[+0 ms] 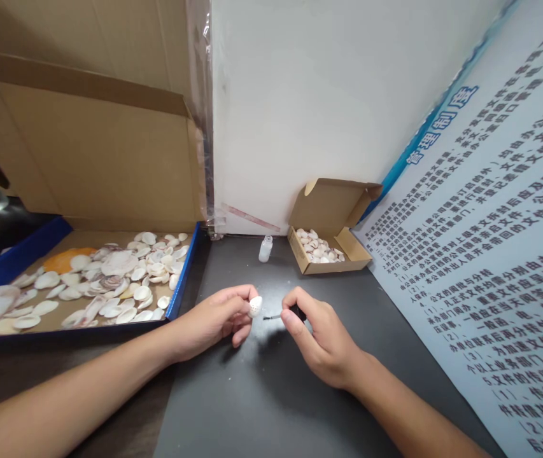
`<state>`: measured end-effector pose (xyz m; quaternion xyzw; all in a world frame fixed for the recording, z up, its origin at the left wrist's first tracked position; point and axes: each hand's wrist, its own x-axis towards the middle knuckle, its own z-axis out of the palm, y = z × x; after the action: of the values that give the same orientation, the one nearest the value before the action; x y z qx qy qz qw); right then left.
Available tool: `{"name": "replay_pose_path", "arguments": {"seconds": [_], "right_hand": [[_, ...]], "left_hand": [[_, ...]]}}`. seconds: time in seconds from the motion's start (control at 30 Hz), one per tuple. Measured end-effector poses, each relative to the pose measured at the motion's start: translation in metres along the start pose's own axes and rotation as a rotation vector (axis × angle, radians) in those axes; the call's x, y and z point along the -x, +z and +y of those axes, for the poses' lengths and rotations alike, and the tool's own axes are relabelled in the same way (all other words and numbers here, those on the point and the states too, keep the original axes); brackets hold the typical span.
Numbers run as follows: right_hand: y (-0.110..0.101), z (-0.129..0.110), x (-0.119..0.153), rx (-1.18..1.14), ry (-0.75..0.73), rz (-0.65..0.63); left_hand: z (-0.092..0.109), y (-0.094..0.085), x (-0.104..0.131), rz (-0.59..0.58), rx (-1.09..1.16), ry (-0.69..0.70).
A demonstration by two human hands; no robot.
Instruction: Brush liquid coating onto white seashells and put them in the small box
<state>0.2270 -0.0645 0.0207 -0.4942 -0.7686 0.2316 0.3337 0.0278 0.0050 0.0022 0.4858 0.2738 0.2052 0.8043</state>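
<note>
Between the fingertips of my left hand (221,313) is a small white seashell (255,306) with dark specks on it. My right hand (323,337) is closed around the black cap of a small brush (274,317). The thin stem and dark tip of the brush point left, a short gap away from the shell. Beyond both hands, a small uncapped bottle (265,249) of whitish, see-through look stands upright on the dark tabletop (233,407).
At left, a large blue-edged cardboard box (193,267) lies open, holding many white shells (118,280) and an orange one (67,259). A smaller open carton (331,268) of shells sits at back right. A printed board (481,210) leans along the right side.
</note>
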Motion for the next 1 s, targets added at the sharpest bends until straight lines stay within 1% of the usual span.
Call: {"name": "replay_pose_path", "arguments": {"seconds": [0.1, 0.27, 0.37, 0.53, 0.6, 0.7, 0.9, 1.0], "right_hand": [[-0.0007, -0.0001, 0.0004, -0.032, -0.004, -0.013], [-0.0019, 0.0015, 0.0018, -0.096, -0.118, 0.044], [-0.0027, 0.0011, 0.0024, -0.095, -0.137, 0.064], [-0.0031, -0.0006, 0.0021, -0.052, -0.150, 0.025], [-0.0023, -0.0006, 0.0019, -0.037, -0.152, 0.006], [-0.0001, 0.0003, 0.0019, -0.007, -0.132, 0.016], [0.0034, 0.0014, 0.0008, 0.024, -0.073, 0.121], [0.0036, 0.0003, -0.0003, 0.041, -0.052, 0.134]], "left_hand": [[0.0001, -0.0001, -0.0004, -0.004, 0.032, 0.002], [-0.0006, -0.0015, -0.0005, -0.015, 0.045, -0.005], [-0.0002, -0.0015, -0.0001, -0.008, 0.044, -0.003], [0.0014, -0.0003, 0.0012, 0.000, 0.034, -0.010], [0.0015, -0.0002, 0.0013, -0.002, 0.033, -0.009], [0.0014, -0.0004, 0.0007, -0.005, 0.034, -0.007], [0.0022, -0.0006, 0.0008, -0.007, 0.030, -0.006], [0.0025, -0.0001, 0.0015, -0.003, 0.035, -0.010]]}}
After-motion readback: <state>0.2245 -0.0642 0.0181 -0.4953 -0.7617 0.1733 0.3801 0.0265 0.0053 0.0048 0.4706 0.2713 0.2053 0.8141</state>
